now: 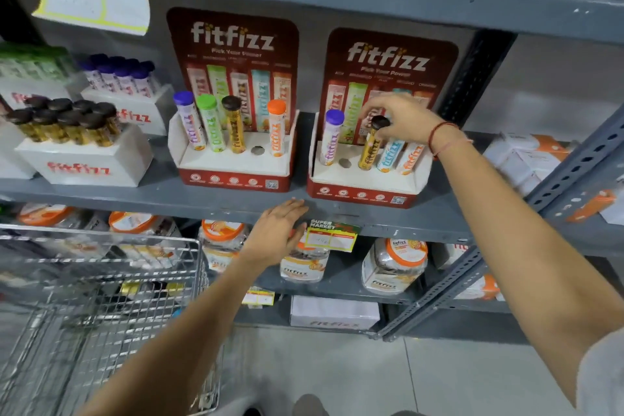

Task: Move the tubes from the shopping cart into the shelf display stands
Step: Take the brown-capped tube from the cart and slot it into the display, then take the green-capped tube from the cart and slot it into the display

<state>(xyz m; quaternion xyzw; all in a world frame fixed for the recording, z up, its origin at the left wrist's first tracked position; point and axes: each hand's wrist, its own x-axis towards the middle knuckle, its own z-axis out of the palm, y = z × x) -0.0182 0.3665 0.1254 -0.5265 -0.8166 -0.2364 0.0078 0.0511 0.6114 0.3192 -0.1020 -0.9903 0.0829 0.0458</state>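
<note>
- Fingers (378, 111) of my right hand (401, 120) pinch the yellow tube's (371, 149) dark cap, tube seated in the right display stand (364, 176).
- My left hand (278, 230) hovers flat, fingers loosely together, at the shelf edge (169, 204).
- One hole (345, 163) beside the tube stays free.

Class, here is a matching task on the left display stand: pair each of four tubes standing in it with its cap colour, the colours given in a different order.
Tubes in the left display stand, by slot from the left:
1. first tube
2. second tube
3. third tube
4. last tube

Cap colours:
A. green
B. orange
C. purple
D. dark brown

Pairs: 1-C, 2-A, 3-D, 4-B
</note>
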